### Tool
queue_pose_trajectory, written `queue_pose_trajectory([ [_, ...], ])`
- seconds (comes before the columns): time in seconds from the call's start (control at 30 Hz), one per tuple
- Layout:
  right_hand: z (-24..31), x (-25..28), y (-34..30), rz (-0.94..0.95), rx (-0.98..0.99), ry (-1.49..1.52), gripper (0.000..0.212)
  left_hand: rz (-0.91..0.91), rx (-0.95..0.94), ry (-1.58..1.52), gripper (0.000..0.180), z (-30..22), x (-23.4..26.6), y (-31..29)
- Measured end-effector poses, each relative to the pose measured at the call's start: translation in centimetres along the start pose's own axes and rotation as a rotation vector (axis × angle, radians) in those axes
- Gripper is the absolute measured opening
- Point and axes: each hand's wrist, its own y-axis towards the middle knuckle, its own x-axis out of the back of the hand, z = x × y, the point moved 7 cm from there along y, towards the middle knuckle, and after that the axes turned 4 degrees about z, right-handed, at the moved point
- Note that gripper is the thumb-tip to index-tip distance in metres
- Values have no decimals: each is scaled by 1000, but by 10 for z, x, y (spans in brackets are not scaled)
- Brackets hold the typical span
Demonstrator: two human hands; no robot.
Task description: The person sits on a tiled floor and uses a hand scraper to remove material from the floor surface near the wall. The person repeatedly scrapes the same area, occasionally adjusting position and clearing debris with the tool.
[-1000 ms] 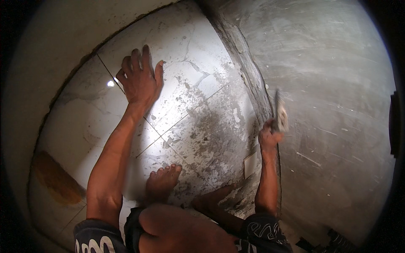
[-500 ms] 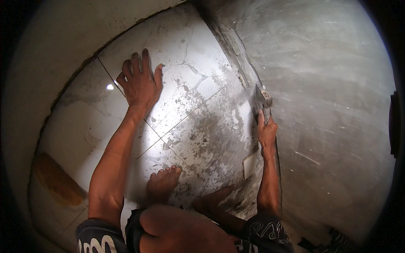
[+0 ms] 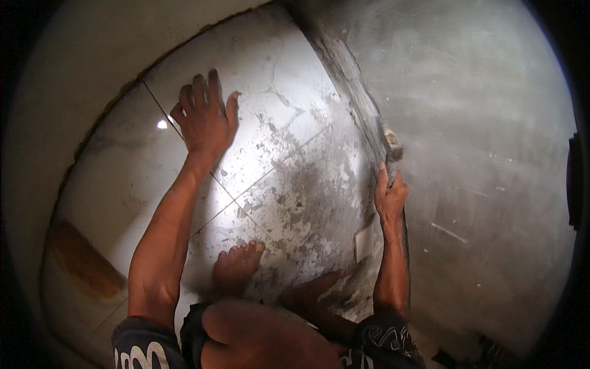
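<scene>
My left hand rests palm down on the white tiled floor, its fingers spread and holding nothing. At the foot of the grey plastered wall, my right hand is closed on what looks like a small brush with pale brown bristles. Its handle is mostly hidden in my fingers. The bristle end lies against the wall side of a rough grey strip that runs along the joint between floor and wall.
Grey dust and flakes are scattered over the tiles. A small pale tile piece lies beside my right forearm. A brown-orange patch is at the far left. My bare foot stands on the floor. Dark items sit at the lower right.
My right hand has turned slightly, and the brush end has shifted a little right and nearer to me along the wall. My left hand stays in place.
</scene>
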Motion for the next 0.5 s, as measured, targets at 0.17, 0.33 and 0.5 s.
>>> queue_pose_trajectory([
  [0.17,-29,-4,-11,-243,326,-70,30,18,-14,-51,64,-5,2,3],
  [0.33,-17,-14,20,26,-6,-162,40,24,27,-26,63,-2,-1,2],
  [0.5,-1,16,-26,-339,340,256,36,22,-8,-49,63,-2,5,2],
])
